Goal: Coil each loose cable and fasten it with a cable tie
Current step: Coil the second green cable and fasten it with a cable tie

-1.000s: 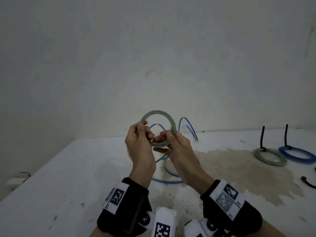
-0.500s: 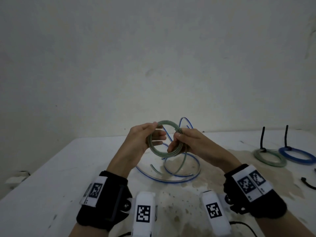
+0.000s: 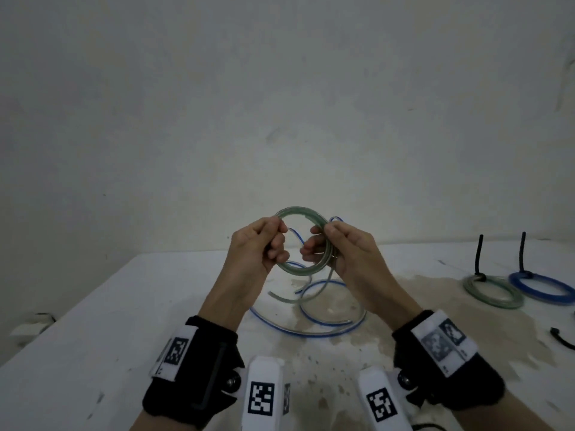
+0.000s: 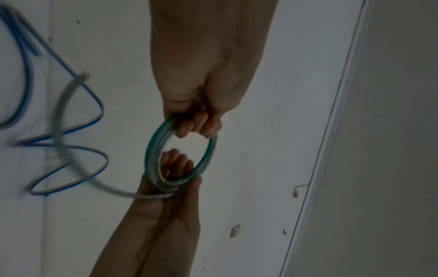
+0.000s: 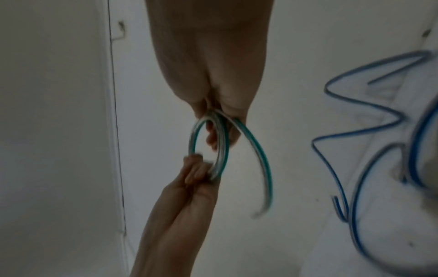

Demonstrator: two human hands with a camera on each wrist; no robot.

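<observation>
I hold a green cable coil [image 3: 298,213] upright above the white table [image 3: 93,321]. My left hand [image 3: 267,244] pinches its left side and my right hand [image 3: 329,244] grips its right side. The coil [image 4: 208,155] shows as a ring between both hands in the left wrist view, and likewise the coil [image 5: 221,148] in the right wrist view. A loose green tail [image 3: 289,298] hangs down from the right hand. Below the coil, a loose blue cable [image 3: 311,331] sprawls on the table.
At the right of the table lie a tied green coil [image 3: 491,290] and a tied blue coil [image 3: 541,286], each with a black tie standing up. Another black tie [image 3: 561,339] lies near the right edge. A brown stain [image 3: 420,293] covers the table's middle.
The hands moved apart to opposite sides of the coil, and the coil turned to face me more squarely. The loose green tail hangs lower over the blue cable.
</observation>
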